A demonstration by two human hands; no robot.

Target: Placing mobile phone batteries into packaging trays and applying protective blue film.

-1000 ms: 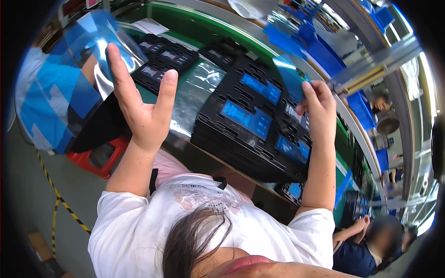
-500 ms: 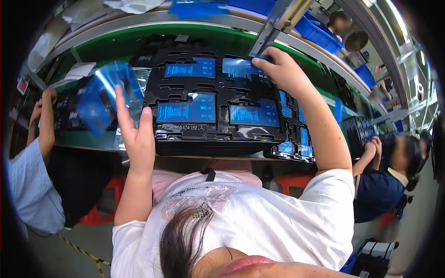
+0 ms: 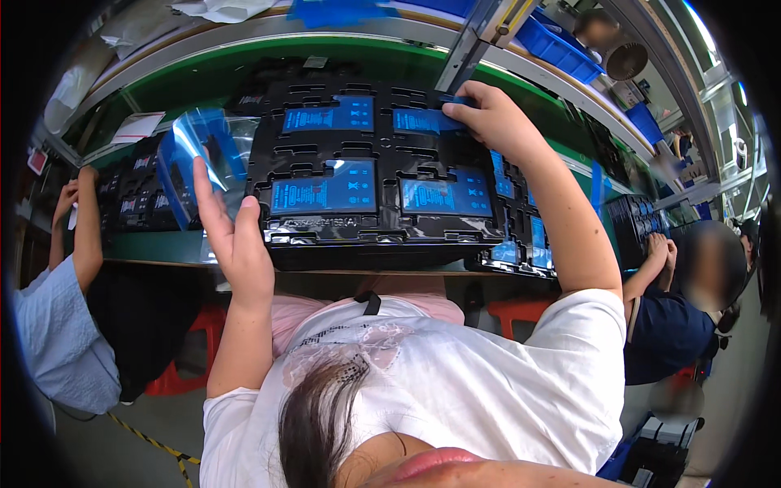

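where the right hand (image 3: 492, 114) reaches: across the far right part of a black moulded-plastic tray (image 3: 388, 199), thumb and forefinger pinching a narrow strip of translucent blue film (image 3: 460, 99); the remaining fingers are too hidden to tell.
left hand (image 3: 240, 244): raised just beside the tray's left edge, thumb spread apart from the fingers; whether the thumb touches the tray, i cannot tell.
shiny clear-and-blue plastic sheet (image 3: 185, 142): curved upright behind the left fingers, left of the tray; whether they grip it, i cannot tell.
tray: before the person's body at the near edge of a green work table (image 3: 163, 246), with four flat, blue-faced rectangular packs (image 3: 325, 195) in its pockets.
right of it: a second black tray with blue-faced packs (image 3: 540, 236), set lower.
neighbours: a person in a pale blue top (image 3: 65, 333) at the left, another in a navy top (image 3: 667, 346) at the right, hands near a black tray of packs.
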